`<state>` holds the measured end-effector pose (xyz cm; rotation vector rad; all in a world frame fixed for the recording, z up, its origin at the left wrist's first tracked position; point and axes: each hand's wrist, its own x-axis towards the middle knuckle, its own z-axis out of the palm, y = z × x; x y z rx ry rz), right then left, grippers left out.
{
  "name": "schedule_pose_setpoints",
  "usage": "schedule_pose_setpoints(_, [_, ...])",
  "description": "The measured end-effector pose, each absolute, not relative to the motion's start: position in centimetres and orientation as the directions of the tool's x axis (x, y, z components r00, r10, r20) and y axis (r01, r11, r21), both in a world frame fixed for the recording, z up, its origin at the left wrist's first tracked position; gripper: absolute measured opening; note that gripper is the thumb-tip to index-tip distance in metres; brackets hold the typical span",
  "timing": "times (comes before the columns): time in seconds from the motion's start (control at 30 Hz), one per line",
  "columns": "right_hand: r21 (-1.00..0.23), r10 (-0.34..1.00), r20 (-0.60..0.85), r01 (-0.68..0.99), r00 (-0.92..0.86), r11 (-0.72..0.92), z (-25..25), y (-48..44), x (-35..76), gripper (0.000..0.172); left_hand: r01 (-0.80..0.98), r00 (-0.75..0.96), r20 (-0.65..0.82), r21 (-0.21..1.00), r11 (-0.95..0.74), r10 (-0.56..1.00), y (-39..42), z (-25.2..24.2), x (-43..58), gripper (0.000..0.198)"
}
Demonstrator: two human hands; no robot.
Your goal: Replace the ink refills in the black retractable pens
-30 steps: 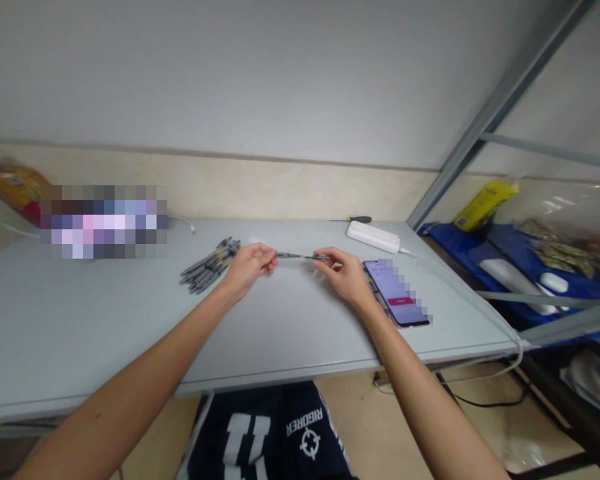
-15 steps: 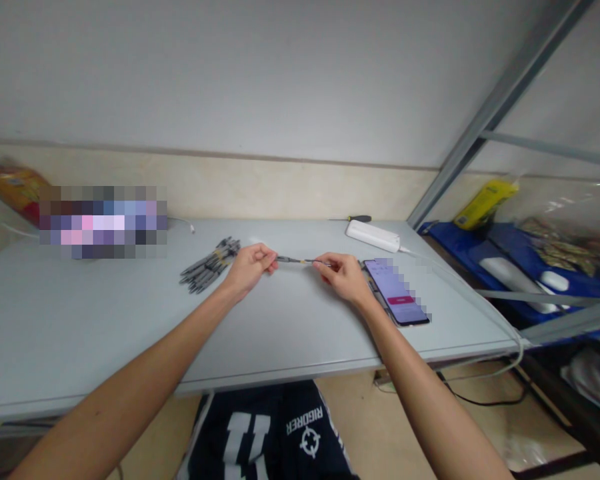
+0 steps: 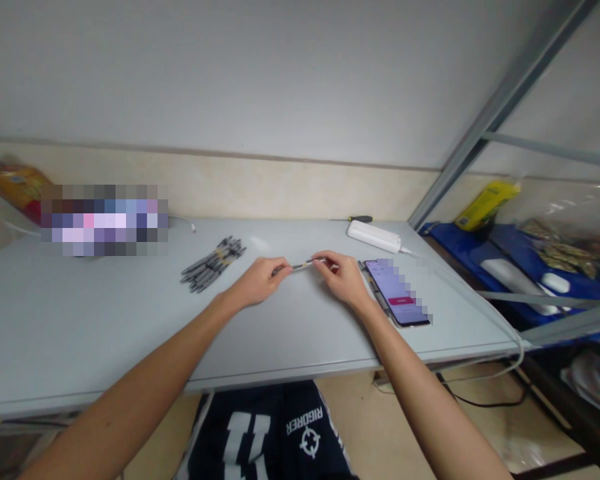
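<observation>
A thin grey pen with a yellowish middle spans the gap between my two hands, just above the desk. My left hand is closed, pinching the pen's left end. At the other end, the fingers of my right hand are closed on it, hiding part of that end. Left of my left hand lies a pile of similar grey pens with yellow bands. More grey pens lie beside a lit phone, to the right of my right hand.
A white power strip with a cable and a screwdriver lie at the back of the desk. A blurred-out object stands at the left. A metal frame and blue shelf items are at the right.
My left hand has moved right and slightly toward me, nearer my right hand. Less of the pen now shows between them. My right hand has barely moved.
</observation>
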<state>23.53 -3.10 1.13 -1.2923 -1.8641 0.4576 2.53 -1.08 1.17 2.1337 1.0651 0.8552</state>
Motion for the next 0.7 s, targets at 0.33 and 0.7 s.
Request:
schedule_pose_setpoints(0.33, [0.129,0.760,0.483,0.894,-0.435,0.430,0.7,-4.7,19.9,0.020,0.605,0.580,0.143,0.584,-0.542,0.802,-1.5,1.2,3.7,0.038])
schedule_pose_setpoints(0.7, [0.053,0.954,0.173,0.969,-0.246,0.241,1.1,-5.0,19.5,0.031,0.755,0.624,0.222,0.076,-0.651,0.749,-3.4,1.8,5.2,0.028])
